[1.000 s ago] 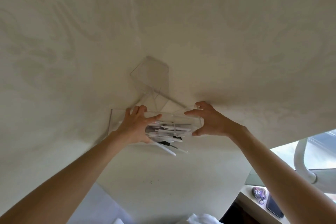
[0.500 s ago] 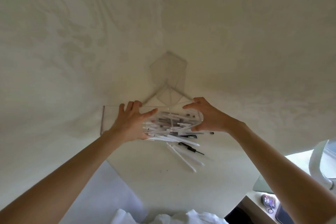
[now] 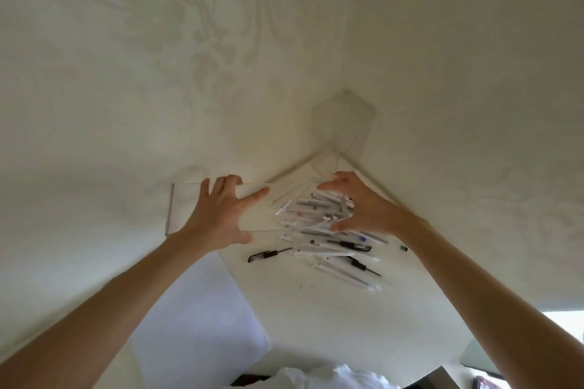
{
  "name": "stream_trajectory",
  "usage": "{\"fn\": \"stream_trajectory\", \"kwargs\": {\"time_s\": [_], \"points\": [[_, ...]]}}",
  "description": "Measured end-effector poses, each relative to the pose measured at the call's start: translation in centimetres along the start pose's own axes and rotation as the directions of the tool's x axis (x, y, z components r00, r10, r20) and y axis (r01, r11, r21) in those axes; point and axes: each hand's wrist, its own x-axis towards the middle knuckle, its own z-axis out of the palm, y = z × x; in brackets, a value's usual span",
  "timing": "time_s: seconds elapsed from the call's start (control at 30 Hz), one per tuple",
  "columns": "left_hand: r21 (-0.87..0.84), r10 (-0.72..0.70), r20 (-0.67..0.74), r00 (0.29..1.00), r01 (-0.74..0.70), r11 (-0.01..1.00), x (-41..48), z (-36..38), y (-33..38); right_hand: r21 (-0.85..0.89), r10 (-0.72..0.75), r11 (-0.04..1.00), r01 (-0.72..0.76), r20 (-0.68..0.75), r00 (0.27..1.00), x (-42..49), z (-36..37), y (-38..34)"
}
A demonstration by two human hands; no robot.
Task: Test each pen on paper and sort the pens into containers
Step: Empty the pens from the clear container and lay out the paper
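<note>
A clear rectangular box (image 3: 186, 208) lies tipped near the wall corner, and my left hand (image 3: 221, 215) grips its long side, thumb spread toward the pens. My right hand (image 3: 366, 208) curls round the box's other end, over a heap of white and black pens (image 3: 313, 215). Several pens (image 3: 341, 265) lie spilled on the white table (image 3: 316, 319) below that hand. One black pen (image 3: 268, 254) lies apart to the left. A clear hexagonal container (image 3: 343, 123) stands in the corner behind. A pale sheet of paper (image 3: 196, 309) lies at the lower left.
Cream patterned walls meet in a corner right behind the box. A small dark cap (image 3: 404, 248) lies right of the pens. White cloth (image 3: 316, 377) shows at the bottom edge. The table's right edge drops off at the lower right.
The box has tipped further and many more pens have slid out onto the table toward me. My hands have spread apart along the box.
</note>
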Motion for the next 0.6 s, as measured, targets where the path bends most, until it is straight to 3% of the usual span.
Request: {"fn": "stream_trajectory", "kwargs": {"time_s": [0.13,0.2,0.27,0.4,0.5,0.6], "points": [[-0.381,-0.026,0.059,0.998,0.047,0.924,0.3,0.0,-0.9,0.232,-0.006,0.973,0.016,-0.045,0.999,-1.0,-1.4,-1.3],[-0.677,0.007,0.129,0.992,0.082,0.731,0.8,-0.5,-0.7,0.302,0.005,0.953,0.026,-0.102,0.995,-1.5,-2.1,-2.6],[-0.843,0.064,0.178,0.982,0.118,0.525,1.5,-1.1,0.0,0.327,0.005,0.944,0.049,-0.163,0.987,-1.8,-2.7,-4.1],[-0.965,0.07,0.145,0.987,0.125,0.23,3.4,-2.1,1.8,0.343,0.024,0.936,0.085,-0.302,0.953,-2.1,-3.0,-6.1],[-0.989,0.096,0.124,0.988,0.115,0.09,4.3,-2.2,2.5,0.404,0.076,0.911,0.085,-0.367,0.927,-1.7,-2.0,-6.5],[-0.994,0.093,0.091,0.992,0.096,-0.054,4.6,-0.9,2.9,0.585,0.128,0.806,0.09,-0.32,0.939,-1.2,-0.9,-6.0]]}}
